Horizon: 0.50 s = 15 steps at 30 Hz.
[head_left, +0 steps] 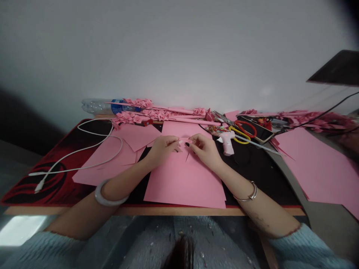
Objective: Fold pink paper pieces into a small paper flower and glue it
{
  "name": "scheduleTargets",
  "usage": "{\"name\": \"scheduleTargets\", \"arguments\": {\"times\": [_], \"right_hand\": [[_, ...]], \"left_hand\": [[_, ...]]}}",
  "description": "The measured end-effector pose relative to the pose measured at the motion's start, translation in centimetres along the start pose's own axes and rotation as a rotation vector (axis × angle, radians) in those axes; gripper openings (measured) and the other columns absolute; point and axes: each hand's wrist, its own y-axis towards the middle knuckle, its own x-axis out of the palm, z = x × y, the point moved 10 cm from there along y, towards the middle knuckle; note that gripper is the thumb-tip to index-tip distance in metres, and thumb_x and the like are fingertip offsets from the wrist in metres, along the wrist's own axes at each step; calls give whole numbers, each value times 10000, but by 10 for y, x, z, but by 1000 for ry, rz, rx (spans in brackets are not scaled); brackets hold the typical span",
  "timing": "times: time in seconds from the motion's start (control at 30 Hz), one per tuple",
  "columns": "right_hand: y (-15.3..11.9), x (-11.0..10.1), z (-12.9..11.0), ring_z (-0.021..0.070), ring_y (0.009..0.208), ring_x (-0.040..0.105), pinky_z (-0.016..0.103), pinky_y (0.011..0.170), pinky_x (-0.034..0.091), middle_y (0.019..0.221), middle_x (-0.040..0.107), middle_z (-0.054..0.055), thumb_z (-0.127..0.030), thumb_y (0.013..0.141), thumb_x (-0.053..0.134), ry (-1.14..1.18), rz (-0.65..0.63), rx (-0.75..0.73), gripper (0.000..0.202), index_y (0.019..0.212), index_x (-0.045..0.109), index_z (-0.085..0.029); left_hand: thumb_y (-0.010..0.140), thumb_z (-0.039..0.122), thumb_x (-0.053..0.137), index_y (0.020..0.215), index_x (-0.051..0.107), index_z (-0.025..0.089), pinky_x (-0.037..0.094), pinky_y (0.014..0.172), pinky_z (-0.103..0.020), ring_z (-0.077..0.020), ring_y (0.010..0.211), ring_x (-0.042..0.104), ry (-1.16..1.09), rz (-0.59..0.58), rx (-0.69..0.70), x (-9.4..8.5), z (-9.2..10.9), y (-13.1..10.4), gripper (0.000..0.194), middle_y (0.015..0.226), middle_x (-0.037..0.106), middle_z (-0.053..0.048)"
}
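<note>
A small pink paper piece (183, 142) is pinched between the left hand (164, 146) and the right hand (203, 146), whose nails are painted black. Pink sheets (185, 179) are spread over a black mat (56, 175) marked with a red swirling pattern. A white cable (84, 149) is looped across it. A pale pink glue gun (227, 144) is seen beside scissors with red handles (246, 128) and scissors with yellow handles (239, 134). A clear bottle with a blue label (103, 106) is laid by pink paper flowers (140, 108). Light blue sleeves (42, 248) are worn.
</note>
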Motion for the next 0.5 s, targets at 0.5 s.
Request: {"name": "scheduleTargets", "arguments": {"times": [0.5], "right_hand": [[-3, 13, 6, 110, 536, 499, 228, 524, 364, 643, 580, 9, -321, 831, 458, 39, -110, 47, 153, 782, 481, -178]], "left_hand": [[814, 465, 445, 674, 573, 130, 522, 616, -251, -154, 650, 647, -52, 6, -28, 1, 3, 0, 385, 666, 661, -57]]}}
